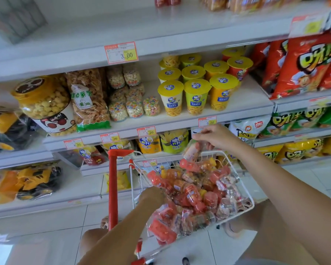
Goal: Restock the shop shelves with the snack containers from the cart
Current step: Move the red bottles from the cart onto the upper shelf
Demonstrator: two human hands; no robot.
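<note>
A white wire cart basket (243, 188) on a red frame holds several small clear snack jars (191, 196) with red and orange labels. My right hand (216, 136) holds one snack jar (192, 151) by its top, hanging tilted just above the basket's far rim. My left hand (152, 197) reaches down into the basket's left side among the jars; its fingers are hidden, so whether it grips one is unclear. On the middle shelf (180, 119), several small jars of coloured puffs (134, 108) stand left of yellow-lidded cups (196, 95).
A large popcorn tub (44, 104) and a bag of fried strips (90, 100) stand on the shelf at left. Red snack bags (304, 64) fill the right section. Price tags hang along the shelf edges. The cart's red post (113, 188) rises by my left arm. White tiled floor below.
</note>
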